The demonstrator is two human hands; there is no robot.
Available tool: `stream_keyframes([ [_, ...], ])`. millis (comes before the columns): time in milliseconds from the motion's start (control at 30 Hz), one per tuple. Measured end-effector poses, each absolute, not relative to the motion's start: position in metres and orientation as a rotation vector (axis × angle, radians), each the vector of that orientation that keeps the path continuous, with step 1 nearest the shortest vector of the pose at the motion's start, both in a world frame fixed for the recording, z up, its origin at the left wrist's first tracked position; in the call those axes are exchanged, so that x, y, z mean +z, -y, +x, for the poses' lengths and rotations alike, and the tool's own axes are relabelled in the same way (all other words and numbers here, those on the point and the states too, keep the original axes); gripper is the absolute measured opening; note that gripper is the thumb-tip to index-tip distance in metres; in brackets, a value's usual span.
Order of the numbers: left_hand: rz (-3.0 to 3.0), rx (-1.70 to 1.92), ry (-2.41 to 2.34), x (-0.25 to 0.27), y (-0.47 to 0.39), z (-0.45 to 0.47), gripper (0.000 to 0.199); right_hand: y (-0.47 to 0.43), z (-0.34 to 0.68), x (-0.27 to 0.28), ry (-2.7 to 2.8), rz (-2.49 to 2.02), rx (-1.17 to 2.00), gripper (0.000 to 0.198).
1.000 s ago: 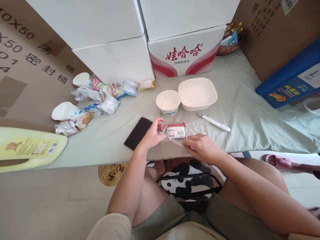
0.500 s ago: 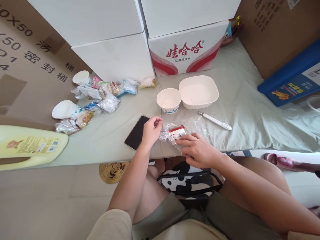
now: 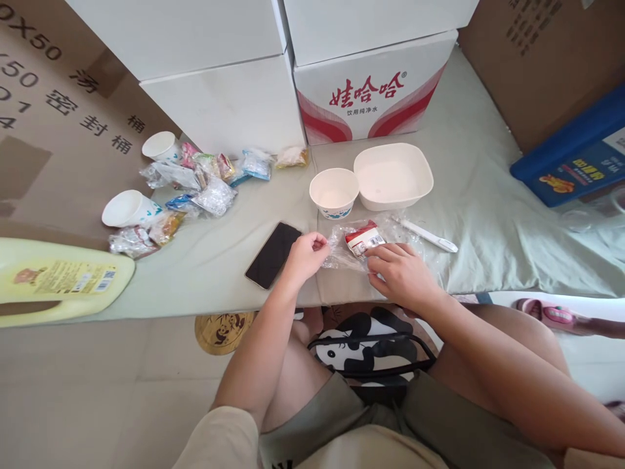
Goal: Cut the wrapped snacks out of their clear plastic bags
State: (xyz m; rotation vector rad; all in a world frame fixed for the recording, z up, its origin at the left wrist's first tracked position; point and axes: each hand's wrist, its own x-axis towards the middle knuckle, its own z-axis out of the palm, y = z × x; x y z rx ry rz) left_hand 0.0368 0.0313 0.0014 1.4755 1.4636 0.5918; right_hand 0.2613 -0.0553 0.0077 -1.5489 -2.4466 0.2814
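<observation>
My left hand [image 3: 308,255] is closed in a pinch on the left edge of a crumpled clear plastic bag [image 3: 334,255]. A small red-and-white packet [image 3: 365,240] with a barcode lies tilted on or in that bag; which of the two I cannot tell. At the packet's lower right edge, the curled fingers of my right hand [image 3: 404,277] hold it, with the fingertips partly hidden. Behind the bag stand a white paper bowl [image 3: 334,189] and a white rectangular tub [image 3: 393,176]. To the right lies a white utility knife [image 3: 430,236].
A black phone [image 3: 273,254] lies left of my left hand. Farther left are paper cups [image 3: 127,210], several wrapped snack packets [image 3: 213,197] and a yellow jug [image 3: 63,280]. White cartons [image 3: 371,98] stand behind; a blue container [image 3: 561,163] is on the right.
The red-and-white packet has shifted right and slightly away, and now lies more tilted. My right hand has moved right with it, fingers more curled. My left hand keeps its pinch.
</observation>
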Motion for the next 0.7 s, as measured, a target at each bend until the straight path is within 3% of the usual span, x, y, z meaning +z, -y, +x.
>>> stream_keyframes([
  [233,1.101,0.789,-1.422,0.005,-0.038,0.047,0.012,0.059,0.26,0.007,2.674,-1.073,0.471,0.014],
  [367,1.507,0.527,-1.426,0.006,-0.032,0.043,0.023,0.06,0.258,0.007,2.692,-1.146,0.539,0.016],
  [467,1.696,0.381,-1.399,0.003,-0.026,0.037,0.017,0.06,0.259,0.006,2.694,-1.162,0.572,0.016],
  [700,1.305,0.708,-1.395,-0.009,-0.039,0.044,0.019,0.06,0.263,0.003,2.659,-1.102,0.614,0.017],
])
